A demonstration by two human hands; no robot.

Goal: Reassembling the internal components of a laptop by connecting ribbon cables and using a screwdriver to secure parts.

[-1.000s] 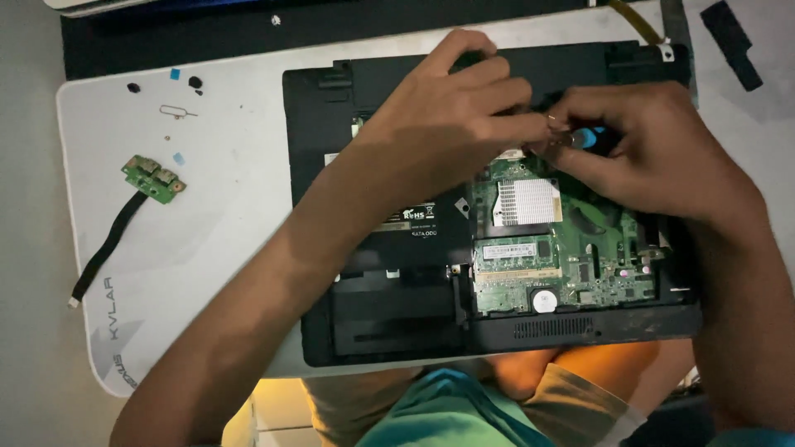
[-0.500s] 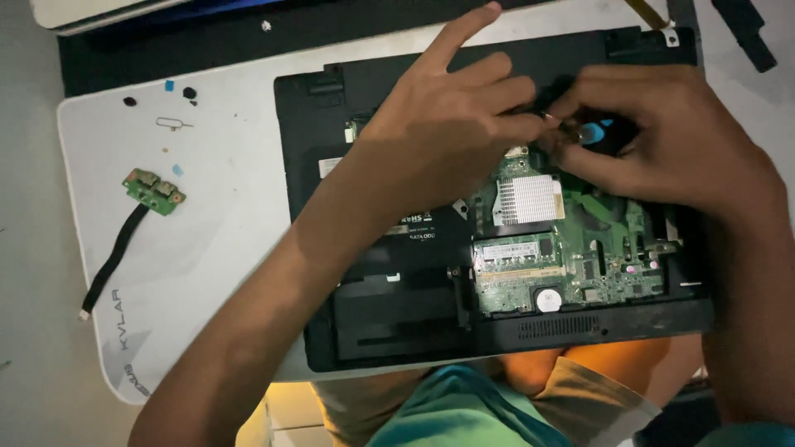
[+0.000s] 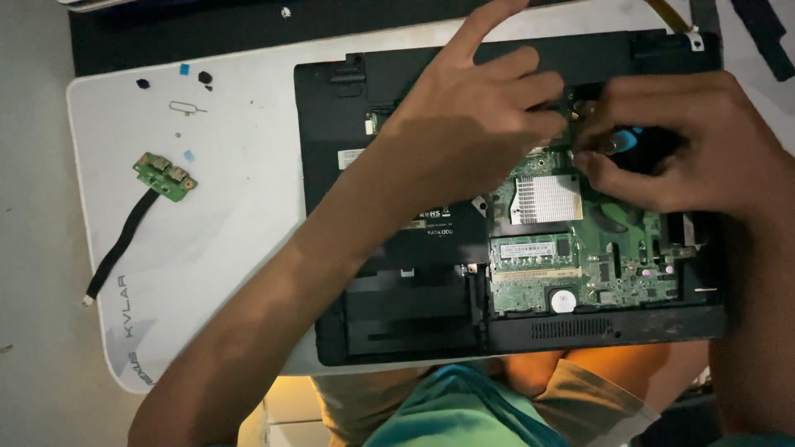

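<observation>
While the right hand [image 3: 687, 141] keeps a closed grip on a blue-handled screwdriver [image 3: 623, 142] at the top edge of the green motherboard [image 3: 580, 265], the left hand [image 3: 472, 132] lies over the opened black laptop base [image 3: 397, 314] on the white mat [image 3: 224, 248], fingers pinched beside the tip; whether they hold anything is hidden. Risk: the tip looks liable to slip off its seat and score the board or the silver heatsink [image 3: 544, 199] just below. Any freed screw could drop among the components, and a forearm sweep might push off the small green daughterboard [image 3: 166, 175] with its black cable [image 3: 120, 248].
</observation>
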